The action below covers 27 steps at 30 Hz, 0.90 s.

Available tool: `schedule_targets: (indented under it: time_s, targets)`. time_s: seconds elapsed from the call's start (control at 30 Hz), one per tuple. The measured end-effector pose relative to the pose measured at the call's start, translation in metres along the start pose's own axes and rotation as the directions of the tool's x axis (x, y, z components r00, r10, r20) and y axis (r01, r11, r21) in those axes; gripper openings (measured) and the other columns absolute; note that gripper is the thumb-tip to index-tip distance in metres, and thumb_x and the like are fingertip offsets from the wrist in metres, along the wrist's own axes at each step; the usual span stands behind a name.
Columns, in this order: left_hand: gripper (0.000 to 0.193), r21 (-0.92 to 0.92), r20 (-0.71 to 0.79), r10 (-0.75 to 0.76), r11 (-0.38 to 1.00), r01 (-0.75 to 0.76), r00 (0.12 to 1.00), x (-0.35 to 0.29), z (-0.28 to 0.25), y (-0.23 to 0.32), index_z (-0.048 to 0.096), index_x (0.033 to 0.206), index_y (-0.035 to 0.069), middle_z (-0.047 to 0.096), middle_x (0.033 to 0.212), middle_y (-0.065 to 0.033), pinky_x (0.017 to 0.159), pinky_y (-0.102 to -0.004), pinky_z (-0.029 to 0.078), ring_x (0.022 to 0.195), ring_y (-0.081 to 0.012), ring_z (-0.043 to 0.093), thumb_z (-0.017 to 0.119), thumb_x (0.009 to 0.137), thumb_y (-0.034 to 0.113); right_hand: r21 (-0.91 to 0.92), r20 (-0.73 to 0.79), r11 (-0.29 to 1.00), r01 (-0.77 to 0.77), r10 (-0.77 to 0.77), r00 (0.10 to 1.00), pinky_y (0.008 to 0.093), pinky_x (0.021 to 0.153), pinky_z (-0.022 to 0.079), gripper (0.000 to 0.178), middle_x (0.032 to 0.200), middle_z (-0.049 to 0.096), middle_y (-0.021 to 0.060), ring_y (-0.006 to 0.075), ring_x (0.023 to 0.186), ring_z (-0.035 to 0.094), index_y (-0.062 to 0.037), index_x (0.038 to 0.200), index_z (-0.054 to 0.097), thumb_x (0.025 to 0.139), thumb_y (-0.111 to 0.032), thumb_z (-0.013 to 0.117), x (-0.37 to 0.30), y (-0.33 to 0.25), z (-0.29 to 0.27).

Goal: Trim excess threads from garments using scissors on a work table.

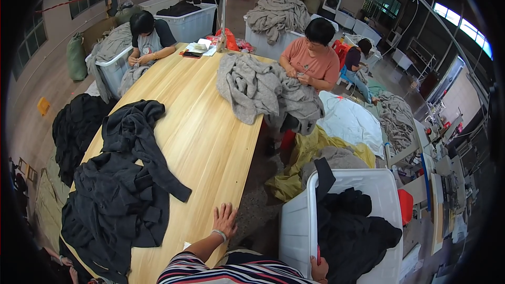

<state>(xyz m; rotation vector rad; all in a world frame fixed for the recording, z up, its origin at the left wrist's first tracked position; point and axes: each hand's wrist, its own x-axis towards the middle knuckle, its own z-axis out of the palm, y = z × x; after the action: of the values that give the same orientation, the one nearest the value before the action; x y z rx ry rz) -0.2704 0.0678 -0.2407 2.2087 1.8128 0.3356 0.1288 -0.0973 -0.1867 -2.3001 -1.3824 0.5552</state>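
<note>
My left hand (225,222) lies flat on the wooden table (205,142) near its right edge, fingers spread, holding nothing. At the near rim of a white plastic bin (294,221), my right hand (319,270) is closed on a slim red handheld tool (318,254); its exact kind is hard to make out. Dark knitted garments (355,231) are heaped inside that bin, with one piece hanging over its far left corner. Left of my left hand, dark cardigans (118,194) are spread on the table, one sleeve stretching toward the middle.
Grey knitwear (252,84) lies on the table's far right, where a person in an orange shirt (310,58) handles some. Another person (150,42) works at the far left. Dark garments (79,126) are piled left of the table. A yellow sheet (294,179) lies beyond the bin.
</note>
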Motion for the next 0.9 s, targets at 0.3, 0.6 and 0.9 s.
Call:
schedule_targets:
  time_s: [0.3,0.6,0.9]
  targets:
    - [0.070,-0.011,0.007,-0.004,1.000,0.004,1.000,-0.001,0.002,0.000,0.034,0.139,0.014,0.024,0.148,-0.0205,0.109,-0.0598,0.007,0.138,-0.0407,0.017,0.061,0.078,0.030,-0.008,0.029,1.000,-0.011,0.011,1.000,0.0462,0.064,0.044,0.044,0.076,0.061,0.0221,0.0428,0.073,0.058,-0.0037,0.085,0.060,0.088,-0.047,0.055,0.000,-0.005,-0.005]
    - [0.071,-0.048,-0.019,0.009,0.999,-0.010,1.000,0.000,0.002,-0.002,0.033,0.140,0.014,0.022,0.148,-0.0206,0.109,-0.0603,0.007,0.138,-0.0411,0.017,0.062,0.076,0.029,-0.020,0.060,0.998,-0.057,0.058,0.997,0.0471,0.070,0.043,0.047,0.084,0.062,0.0252,0.0443,0.082,0.058,-0.0020,0.091,0.062,0.089,-0.048,0.053,0.000,-0.012,-0.008]
    - [0.072,-0.064,-0.032,0.008,0.998,-0.010,0.999,-0.002,0.005,-0.004,0.032,0.140,0.015,0.023,0.148,-0.0202,0.109,-0.0605,0.007,0.138,-0.0409,0.017,0.061,0.076,0.029,-0.045,0.082,0.995,-0.090,0.094,0.992,0.0471,0.072,0.043,0.050,0.085,0.061,0.0261,0.0454,0.083,0.057,-0.0008,0.091,0.061,0.088,-0.050,0.053,-0.001,-0.024,-0.015]
